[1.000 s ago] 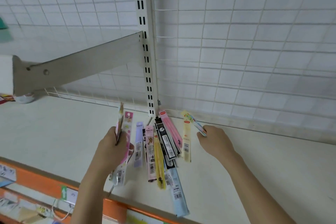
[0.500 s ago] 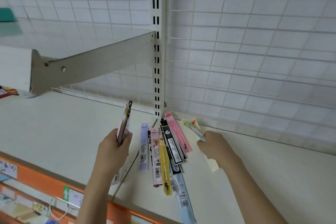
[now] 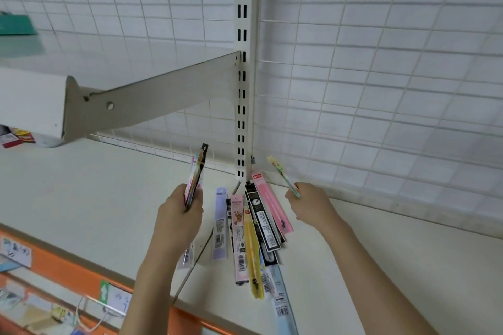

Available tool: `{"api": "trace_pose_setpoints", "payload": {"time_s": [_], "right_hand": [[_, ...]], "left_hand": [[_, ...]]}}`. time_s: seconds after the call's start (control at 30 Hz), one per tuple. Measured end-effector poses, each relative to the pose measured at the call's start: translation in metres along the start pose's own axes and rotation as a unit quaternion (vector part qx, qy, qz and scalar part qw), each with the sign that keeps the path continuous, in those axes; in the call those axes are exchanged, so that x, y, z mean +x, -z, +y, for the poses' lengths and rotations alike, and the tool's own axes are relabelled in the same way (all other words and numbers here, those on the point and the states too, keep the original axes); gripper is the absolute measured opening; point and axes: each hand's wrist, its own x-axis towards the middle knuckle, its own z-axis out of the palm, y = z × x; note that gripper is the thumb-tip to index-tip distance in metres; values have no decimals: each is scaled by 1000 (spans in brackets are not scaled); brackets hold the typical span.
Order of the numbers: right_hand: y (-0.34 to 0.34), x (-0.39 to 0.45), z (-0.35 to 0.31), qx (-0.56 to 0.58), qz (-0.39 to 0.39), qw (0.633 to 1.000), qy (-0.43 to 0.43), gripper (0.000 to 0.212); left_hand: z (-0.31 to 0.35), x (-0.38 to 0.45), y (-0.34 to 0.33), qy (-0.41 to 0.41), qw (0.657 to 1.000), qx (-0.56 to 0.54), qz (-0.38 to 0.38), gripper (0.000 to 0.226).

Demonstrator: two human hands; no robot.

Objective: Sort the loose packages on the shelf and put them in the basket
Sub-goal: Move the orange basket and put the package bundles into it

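Head view, item one: the left hand (image 3: 179,212) is gripping a small stack of slim packages (image 3: 195,175), fingers curled round the lower end, the stack standing near upright above the fingers. Item two: the right hand (image 3: 310,202) is pinching a single yellow-and-teal package (image 3: 283,175) at its near end, the far end angling up and away beyond the fingertips. Item three: the loose packages (image 3: 253,236) are lying flat on the shelf (image 3: 81,198) between and just below both hands, fanned and overlapping; long narrow sleeves in lilac, pink, yellow, black and pale blue, each bearing a barcode label. No basket is showing. Handling note, as judgement: the right hand should be bringing its single package across onto the held stack, edges aligned, the left keeping firm pressure so the slick sleeves are not sliding out.
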Motion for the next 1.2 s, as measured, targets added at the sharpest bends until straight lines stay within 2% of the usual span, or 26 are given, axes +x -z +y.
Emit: {"api": "trace_pose_setpoints", "payload": {"time_s": [0.17, 0.33, 0.4, 0.57, 0.7, 0.83, 1.0, 1.1, 1.2], "right_hand": [[-23, 3, -10, -52, -51, 997, 5, 25], [-18, 4, -5, -61, -67, 995, -31, 12], [-11, 3, -3, -38, -49, 997, -38, 8], [-1, -15, 6, 33, 9, 998, -53, 15], [-4, -36, 9, 13, 34, 998, -54, 22], [-6, -47, 14, -14, 43, 998, -43, 33], [-7, -52, 21, -26, 52, 998, -39, 31], [-6, -53, 23, -43, 54, 997, -34, 26], [-9, -53, 21, -44, 40, 998, -31, 29]], "left_hand": [[-1, -3, 8, 10, 999, 50, 1, 37], [-8, -2, 5, 33, 996, 88, -12, 36], [-10, 0, 0, 41, 993, 107, -18, 36], [-15, 3, -17, 88, 982, 158, -51, 32], [-15, 2, -29, 98, 972, 200, -73, 28], [-5, 4, -37, 99, 961, 246, -77, 38], [-12, 3, -42, 116, 953, 266, -92, 17], [-13, 2, -37, 108, 952, 269, -101, 15], [-19, 2, -30, 87, 947, 298, -87, 13]]}}
